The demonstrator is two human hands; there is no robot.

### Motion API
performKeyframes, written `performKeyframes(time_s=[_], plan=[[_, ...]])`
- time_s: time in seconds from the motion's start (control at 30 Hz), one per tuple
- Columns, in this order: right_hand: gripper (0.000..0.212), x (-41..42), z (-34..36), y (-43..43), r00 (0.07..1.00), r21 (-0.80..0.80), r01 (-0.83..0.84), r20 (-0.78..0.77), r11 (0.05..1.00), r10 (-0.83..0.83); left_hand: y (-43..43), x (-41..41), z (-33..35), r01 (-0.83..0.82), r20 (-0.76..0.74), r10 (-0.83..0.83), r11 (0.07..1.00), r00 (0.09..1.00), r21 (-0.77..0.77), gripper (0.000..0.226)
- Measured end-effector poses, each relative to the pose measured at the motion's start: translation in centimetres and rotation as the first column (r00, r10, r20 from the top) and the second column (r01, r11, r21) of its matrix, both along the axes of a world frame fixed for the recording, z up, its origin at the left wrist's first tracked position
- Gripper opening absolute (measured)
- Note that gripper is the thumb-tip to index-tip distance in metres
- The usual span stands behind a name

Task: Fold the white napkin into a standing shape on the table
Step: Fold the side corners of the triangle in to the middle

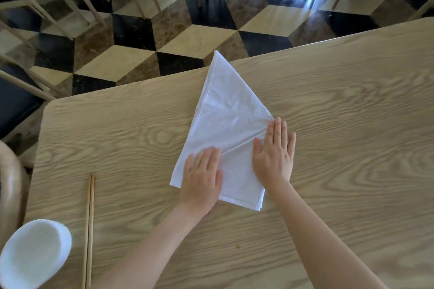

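Both your palms are down flat on the white napkin point(225, 110), which lies on the wooden table point(340, 105) a little right of its middle. The cloth is folded into a long pointed shape: a narrow tip reaches to the far edge of the table and pokes just past it, over the checkered floor point(187, 37), while the wider end sits near you. A crease runs slanting across the cloth between your two hands.

Your left hand point(202, 176) presses the near left part of the napkin, fingers straight and held close together, gripping nothing. Your right hand point(274, 155) lies on the right side, fingers stretched out and only slightly spread, thumb angled off to the left; its fingertips reach the napkin's right corner and the outer edge of the hand lies over bare wood. That hand is flat too, clamped on nothing.

The napkin's near corner sticks out below your right wrist, lying flat; nothing of the cloth stands up yet.

Off to your left, a pair of chopsticks point(89, 230) lies lengthwise on the table, well apart from the napkin, and a white bowl point(35, 253) sits at the near left corner, just beside them
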State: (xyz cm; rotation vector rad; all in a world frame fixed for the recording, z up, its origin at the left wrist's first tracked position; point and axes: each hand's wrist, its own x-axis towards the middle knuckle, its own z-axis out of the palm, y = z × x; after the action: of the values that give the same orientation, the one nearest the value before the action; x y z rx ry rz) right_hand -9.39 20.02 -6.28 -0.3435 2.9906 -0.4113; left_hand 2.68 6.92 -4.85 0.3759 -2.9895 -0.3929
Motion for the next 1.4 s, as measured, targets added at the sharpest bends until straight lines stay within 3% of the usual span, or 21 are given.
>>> performKeyframes(time_s=[0.17,0.33,0.4,0.57,0.7,0.87,1.0,1.07,1.17,1.27,1.4], plan=[[0.06,0.3,-0.4,0.1,0.993,-0.054,0.056,-0.105,0.997,-0.061,0.7,-10.7,0.1,0.323,-0.045,-0.325,0.945,0.945,-0.048,0.048],[0.059,0.3,-0.5,0.2,0.989,-0.009,0.071,-0.13,0.997,-0.072,-1.4,-18.3,0.1,0.557,0.045,-0.563,0.799,0.825,-0.224,0.047],[0.059,0.3,-0.6,0.2,0.988,-0.003,0.082,-0.129,0.997,-0.081,-2.3,-20.3,1.5,0.644,0.159,-0.625,0.731,0.764,-0.226,0.042],[0.059,0.3,-0.6,0.1,0.987,-0.02,0.109,-0.113,0.994,-0.111,-2.8,-23.5,5.1,0.74,0.522,-0.608,0.668,0.599,-0.071,0.025],[0.06,0.3,-0.5,0.1,0.987,-0.028,0.113,-0.113,0.993,-0.115,-3.3,-22.9,7.1,0.793,0.701,-0.509,0.595,0.5,-0.133,0.014],[0.06,0.3,-0.5,0.1,0.987,-0.044,0.113,-0.109,0.993,-0.117,-4.4,-18.2,9.1,0.759,0.714,-0.371,0.552,0.594,-0.345,0.019],[0.06,0.3,-0.6,0.0,0.989,-0.048,0.104,-0.099,0.993,-0.108,-6.7,-11.1,7.4,0.575,0.669,-0.281,0.774,0.688,-0.266,0.017],[0.061,0.3,-0.7,0.0,0.989,-0.053,0.103,-0.102,0.993,-0.108,-7.3,-7.0,6.2,0.411,0.544,-0.243,0.887,0.803,-0.212,0.017],[0.061,0.3,-0.7,0.0,0.989,-0.064,0.104,-0.103,0.993,-0.11,-7.4,-2.0,4.6,0.215,0.23,-0.182,0.968,0.956,-0.126,0.028],[0.061,0.3,-0.7,0.1,0.989,-0.075,0.098,-0.1,0.992,-0.105,-6.8,0.9,3.1,0.065,0.056,-0.062,0.997,0.997,-0.046,0.031],[0.06,0.3,-0.8,0.2,0.99,-0.078,0.093,-0.103,0.993,-0.101,-6.1,3.5,1.8,-0.088,-0.052,0.091,0.994,0.994,0.063,0.033]])
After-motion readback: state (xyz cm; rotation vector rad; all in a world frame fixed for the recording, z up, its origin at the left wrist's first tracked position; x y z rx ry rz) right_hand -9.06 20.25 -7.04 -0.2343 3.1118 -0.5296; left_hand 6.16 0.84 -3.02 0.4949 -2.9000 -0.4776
